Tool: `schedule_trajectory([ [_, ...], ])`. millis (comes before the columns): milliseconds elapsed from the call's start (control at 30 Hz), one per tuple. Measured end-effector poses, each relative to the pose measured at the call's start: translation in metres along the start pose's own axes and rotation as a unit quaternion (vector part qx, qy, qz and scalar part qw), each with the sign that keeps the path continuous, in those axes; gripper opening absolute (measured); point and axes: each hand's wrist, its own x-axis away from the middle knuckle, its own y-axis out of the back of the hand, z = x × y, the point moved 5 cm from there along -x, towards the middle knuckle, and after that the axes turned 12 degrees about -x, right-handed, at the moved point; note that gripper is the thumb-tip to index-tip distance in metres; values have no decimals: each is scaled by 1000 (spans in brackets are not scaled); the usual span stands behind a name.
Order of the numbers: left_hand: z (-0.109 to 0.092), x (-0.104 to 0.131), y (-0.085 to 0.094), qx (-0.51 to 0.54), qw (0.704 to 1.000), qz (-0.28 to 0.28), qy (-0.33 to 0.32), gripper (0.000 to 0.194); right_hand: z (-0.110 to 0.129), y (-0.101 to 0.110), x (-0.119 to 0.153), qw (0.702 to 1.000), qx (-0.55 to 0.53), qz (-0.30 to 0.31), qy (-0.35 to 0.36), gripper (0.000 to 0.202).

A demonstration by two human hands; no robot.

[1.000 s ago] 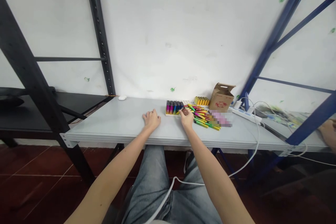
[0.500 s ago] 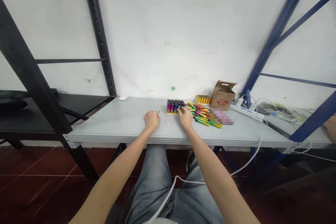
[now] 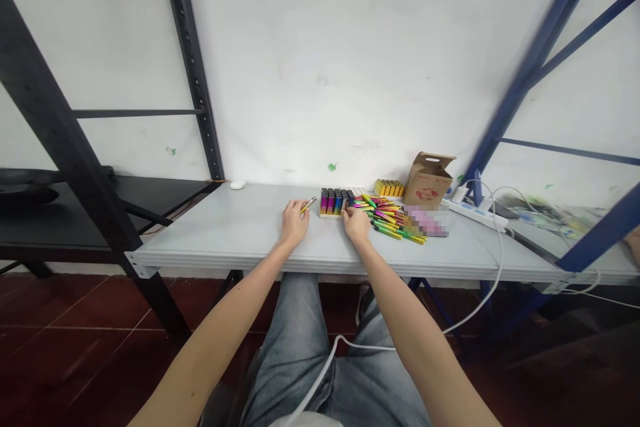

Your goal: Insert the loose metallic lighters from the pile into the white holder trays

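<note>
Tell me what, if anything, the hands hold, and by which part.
The left hand holds a lighter by its lower end. Whether the right hand, at the tray, holds anything cannot be told.

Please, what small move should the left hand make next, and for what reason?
Probably the left hand should bring its slim yellowish piece rightward to the block of upright black-topped pieces: it holds that piece just left of the block, while the right hand is at the block's front right.
</note>
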Motion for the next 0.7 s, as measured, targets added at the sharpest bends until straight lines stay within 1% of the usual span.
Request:
schedule_trajectory([
  [67,-1,0,-1,5,1000,3,-4,27,-1,-1,0,1000,2,-6,13,18],
  [167,0,0,-2,13,1000,-5,-8,26,2,2,3,999,-3,-24,22,19],
  [233,2,0,-2,23,1000,-17,-7,24,8,8,7,999,6,-38,17,18],
  [300,2,0,-3,44,999,-19,-13,23,18,14,12,999,3,-46,26,24],
  [333,2,0,-4,60,998,-12,-23,22,24,16,15,999,-7,-38,38,27],
  [367,0,0,-5,76,997,1,-35,22,31,16,18,998,-23,-15,56,30],
  [433,-5,2,-8,102,992,42,-68,22,43,11,24,991,-60,67,102,33],
  [500,-13,4,-10,108,984,91,-105,22,48,5,28,978,-94,137,122,34],
  [600,-22,9,-12,104,972,155,-141,22,46,-2,30,962,-157,201,102,34],
  [700,-22,10,-13,115,969,177,-131,28,42,-6,28,937,-236,245,76,37],
])
